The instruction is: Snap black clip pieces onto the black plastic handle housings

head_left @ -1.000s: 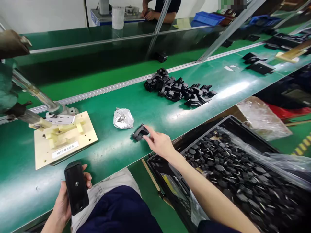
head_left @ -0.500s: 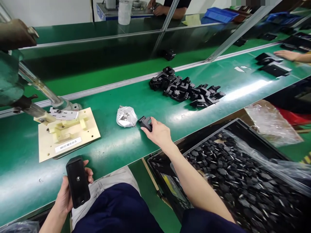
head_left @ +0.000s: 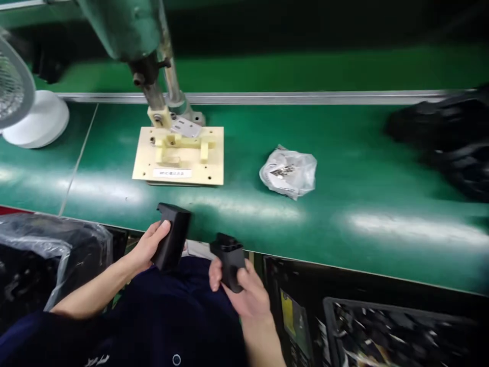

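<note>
My left hand (head_left: 147, 248) grips a flat black plastic housing (head_left: 172, 235), held upright at the near edge of the green conveyor belt (head_left: 344, 168). My right hand (head_left: 244, 290) holds a smaller black plastic part (head_left: 229, 257) just to the right of it, above my lap. The two parts are close together but apart. Beyond them on the belt stands a cream jig plate (head_left: 179, 155) under a green hand press (head_left: 147, 46).
A crumpled clear bag of small screws (head_left: 289, 172) lies on the belt right of the jig. A blurred pile of black parts (head_left: 451, 137) sits at far right. A white fan base (head_left: 36, 120) stands at left. A black crate of parts (head_left: 401, 331) sits below the belt.
My right hand picked the small black part off the belt and brought it back to my lap beside the housing. The camera swung left and down onto the jig.
</note>
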The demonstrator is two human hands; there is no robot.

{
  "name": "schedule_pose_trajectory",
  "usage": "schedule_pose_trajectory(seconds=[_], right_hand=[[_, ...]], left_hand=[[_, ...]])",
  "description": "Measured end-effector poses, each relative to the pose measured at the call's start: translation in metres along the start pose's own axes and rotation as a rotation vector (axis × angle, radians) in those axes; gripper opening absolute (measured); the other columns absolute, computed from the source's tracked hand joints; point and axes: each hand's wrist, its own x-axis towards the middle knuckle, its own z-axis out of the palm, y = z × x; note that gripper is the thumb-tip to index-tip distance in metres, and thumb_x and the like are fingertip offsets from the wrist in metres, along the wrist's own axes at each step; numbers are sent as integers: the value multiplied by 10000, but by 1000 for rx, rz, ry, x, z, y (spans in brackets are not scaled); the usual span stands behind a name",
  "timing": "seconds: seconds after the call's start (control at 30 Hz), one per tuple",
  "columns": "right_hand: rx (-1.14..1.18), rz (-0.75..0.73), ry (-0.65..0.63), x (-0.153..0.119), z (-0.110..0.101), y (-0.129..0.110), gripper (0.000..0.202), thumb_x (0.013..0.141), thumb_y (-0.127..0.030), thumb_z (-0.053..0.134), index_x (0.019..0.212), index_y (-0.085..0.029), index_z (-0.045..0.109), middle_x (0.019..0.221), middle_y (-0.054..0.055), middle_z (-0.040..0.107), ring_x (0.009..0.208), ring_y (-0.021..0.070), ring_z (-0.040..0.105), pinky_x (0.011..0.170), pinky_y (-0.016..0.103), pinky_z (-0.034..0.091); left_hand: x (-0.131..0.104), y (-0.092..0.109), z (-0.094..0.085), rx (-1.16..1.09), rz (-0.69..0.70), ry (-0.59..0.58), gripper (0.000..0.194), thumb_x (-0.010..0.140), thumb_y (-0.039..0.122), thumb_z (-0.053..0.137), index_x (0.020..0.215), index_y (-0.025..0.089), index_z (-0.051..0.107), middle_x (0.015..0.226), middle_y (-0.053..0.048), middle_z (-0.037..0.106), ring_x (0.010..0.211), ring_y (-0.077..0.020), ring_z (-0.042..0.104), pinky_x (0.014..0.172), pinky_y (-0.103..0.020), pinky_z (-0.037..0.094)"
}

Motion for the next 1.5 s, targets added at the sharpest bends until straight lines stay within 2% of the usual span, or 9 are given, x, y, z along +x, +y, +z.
schedule_pose_trajectory(seconds=[0.07,0.13,0.27,0.4,0.67,1.07,1.2,1.37,1.5], right_hand=[[-141,71,-132,9,18,9,328,822,-478,557,765,-159,608,657,38,564,545,155,532,502,287,442],[-526,-1,-195,18,29,6,227,833,-373,560,768,-160,605,722,46,600,624,168,563,597,308,483],[-1388,-251,-271,31,41,-12,124,831,-182,512,813,-140,627,862,93,626,793,205,579,743,349,491],[-1804,-286,-493,38,54,-19,112,776,-162,550,825,-116,639,851,113,614,772,211,560,667,323,482],[-1925,-389,-566,42,63,-23,143,767,-168,537,837,-103,643,832,129,608,753,222,545,603,316,435],[-2024,-395,-651,47,66,-15,123,778,-140,520,815,-90,627,796,145,608,683,238,556,518,309,363],[-2134,-346,-722,53,70,-13,170,754,-33,458,756,-88,619,677,121,561,594,221,529,463,292,298],[-2216,-382,-788,60,75,-12,174,696,11,456,675,-82,601,629,114,528,532,201,500,432,282,229],[-2291,-575,-801,66,82,-13,269,704,60,378,630,-71,601,587,109,511,504,181,481,437,277,223]], left_hand=[[-4,1,-6,79,4,89,686,598,750,658,842,110,625,694,-99,661,632,-233,628,559,-302,501],[-9,2,-14,164,100,133,632,649,722,642,867,129,634,783,-95,678,801,-261,640,680,-313,513],[-19,6,-26,352,333,43,508,785,613,590,1000,156,647,987,-66,677,1016,-251,586,883,-298,461],[-27,8,-26,552,374,-17,495,880,546,479,1106,124,605,1012,-77,661,978,-247,587,858,-302,462],[-42,5,-28,655,384,12,430,913,478,453,1107,126,604,1011,-73,662,968,-246,586,831,-279,452],[-43,-9,-23,400,280,86,504,856,580,517,1074,139,628,1009,-67,667,983,-242,589,892,-294,440],[-44,-9,-13,239,120,184,572,762,651,598,980,125,650,951,-73,673,1031,-260,579,936,-314,425],[-47,-5,-6,116,-75,255,585,688,686,649,827,118,645,713,-48,653,705,-201,622,596,-253,481],[-52,0,-2,33,-206,335,469,830,583,562,778,122,631,603,-37,609,534,-160,578,445,-221,418]])
